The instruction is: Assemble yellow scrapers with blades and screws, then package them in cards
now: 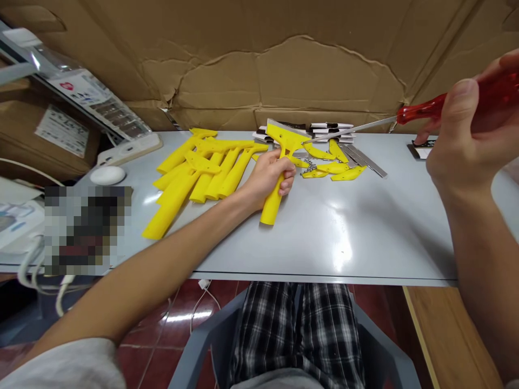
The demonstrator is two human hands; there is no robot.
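My left hand (272,175) is closed round the handle of a yellow scraper (272,208), its wide head tilted up with a blade along the far edge. In my right hand (466,135) is a screwdriver (421,112) with a red see-through handle. Its long shaft points left, and the tip meets or nearly meets the right end of the scraper head. Just behind and right of the scraper lie loose yellow clamp pieces (348,173), a small heap of screws (310,165) and flat metal blades (368,161).
Several yellow scraper handles (174,202) are piled at the left. Black-and-white packets (324,128) lie at the back against the cardboard (324,75). A power strip (130,150), a white round object (107,175) and a pixelated item (87,229) occupy the table's left end.
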